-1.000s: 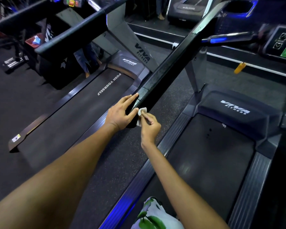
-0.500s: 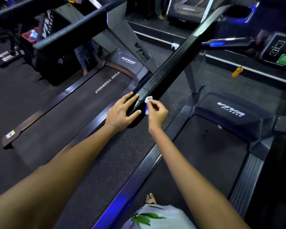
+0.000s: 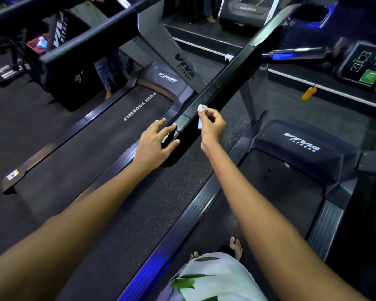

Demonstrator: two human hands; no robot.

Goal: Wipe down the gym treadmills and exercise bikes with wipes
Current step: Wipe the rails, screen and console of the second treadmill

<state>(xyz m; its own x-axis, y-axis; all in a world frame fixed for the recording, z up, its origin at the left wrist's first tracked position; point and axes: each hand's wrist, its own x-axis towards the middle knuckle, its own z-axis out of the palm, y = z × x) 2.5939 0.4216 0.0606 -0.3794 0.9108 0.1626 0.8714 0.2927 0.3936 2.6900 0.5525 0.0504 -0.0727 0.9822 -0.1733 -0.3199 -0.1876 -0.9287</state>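
Right hand (image 3: 212,127) pinches a small white wipe (image 3: 200,107) against the black handrail (image 3: 224,83), whose long axis climbs toward the upper right; left hand (image 3: 155,144), fingers spread, rests on its lower end.

**Open floor strip under a slanting handrail**

A long glossy black treadmill handrail (image 3: 224,83) crosses the middle on a slant and blocks any straight pass between the two sides. Both hands sit at its near end: the left hand (image 3: 154,144) spread over the end, the right hand (image 3: 212,127) just beside it on the right. Below, a strip of dark speckled rubber floor (image 3: 143,213) lies bare between the left treadmill's grey belt (image 3: 85,153) and the right treadmill's ridged side rail (image 3: 182,220). To the far right, a black control console with coloured buttons (image 3: 365,66) and a grey upright post (image 3: 248,101) close in the space.
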